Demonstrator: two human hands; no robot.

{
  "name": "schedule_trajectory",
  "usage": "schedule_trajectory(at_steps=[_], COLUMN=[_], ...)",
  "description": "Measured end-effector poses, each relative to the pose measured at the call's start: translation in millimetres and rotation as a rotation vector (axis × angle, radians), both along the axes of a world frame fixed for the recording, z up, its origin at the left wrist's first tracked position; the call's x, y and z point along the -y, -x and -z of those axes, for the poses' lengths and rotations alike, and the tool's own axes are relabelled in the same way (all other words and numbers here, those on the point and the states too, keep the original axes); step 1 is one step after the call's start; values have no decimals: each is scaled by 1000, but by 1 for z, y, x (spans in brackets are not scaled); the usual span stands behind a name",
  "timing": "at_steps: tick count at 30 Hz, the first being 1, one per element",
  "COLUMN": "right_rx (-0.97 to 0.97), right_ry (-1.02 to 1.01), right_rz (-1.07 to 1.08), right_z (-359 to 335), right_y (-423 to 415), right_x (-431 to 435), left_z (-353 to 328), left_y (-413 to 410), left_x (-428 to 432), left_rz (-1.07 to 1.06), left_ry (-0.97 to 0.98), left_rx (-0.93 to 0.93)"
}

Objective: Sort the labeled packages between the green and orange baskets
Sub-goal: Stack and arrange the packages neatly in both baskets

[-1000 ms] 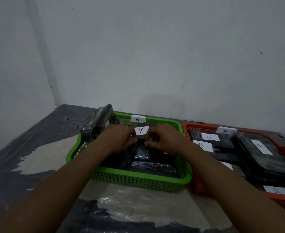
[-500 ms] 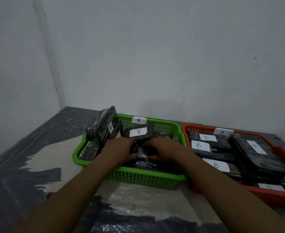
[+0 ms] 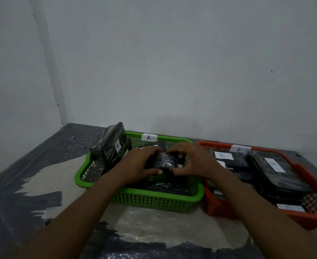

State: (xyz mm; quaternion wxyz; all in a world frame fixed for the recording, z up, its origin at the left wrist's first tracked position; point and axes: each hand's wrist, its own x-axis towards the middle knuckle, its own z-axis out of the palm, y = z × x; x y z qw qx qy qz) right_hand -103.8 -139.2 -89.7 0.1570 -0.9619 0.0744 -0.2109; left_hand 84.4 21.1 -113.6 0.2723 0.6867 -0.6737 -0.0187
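A green basket [image 3: 154, 201] tagged A sits in the middle, an orange basket [image 3: 219, 210] tagged B to its right. My left hand [image 3: 137, 165] and my right hand [image 3: 191, 161] grip the two ends of a black wrapped package [image 3: 164, 161] above the green basket's inside; its label is hidden. Another black package marked A [image 3: 111, 144] leans upright at the green basket's far left corner. Several black packages marked B [image 3: 273, 165] lie flat in the orange basket.
The baskets stand on a surface covered with black plastic sheet [image 3: 23, 184], worn pale in patches. A white wall [image 3: 172, 71] rises just behind the baskets, and a wall corner is at the left.
Both hands have lifted the black package a little above the green basket's contents. The upright A label behind them is now mostly hidden by the hands. The camera has shifted slightly.
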Motion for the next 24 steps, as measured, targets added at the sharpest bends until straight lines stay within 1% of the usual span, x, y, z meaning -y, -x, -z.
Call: schedule_trajectory(at_steps=[3,5,6,8,11,16,17,20,24], right_rx=[40,83,115,174,238,377,400,432,403], right_ry=[-126,-222,-265,-312,-419,-573,-609,-670,-702], right_rz=[43,70,73,64,49,150,176,235,267], right_z=[6,7,6,4,-2,-9,-10,-16,-22], right_y=[5,7,7,6,3,1,2,4,8], right_x=[1,-3,-7,-15,-25,-40,-43,-48,-56], left_z=[-4,-4,-5,-7,-10,-14,-15,-15,-16], left_y=[0,1,4,9,16,28,31,36,39], left_x=[-1,-4,-5,-5,-5,-4,-4,-4,-6], left_rz=[60,93,110,133,114,77,76,64,80], left_ry=[-21,-42,-35,1,45,83,93,140,181], left_rx=[-132,-273,-343,-426,-509,-805,-818,-747,-733])
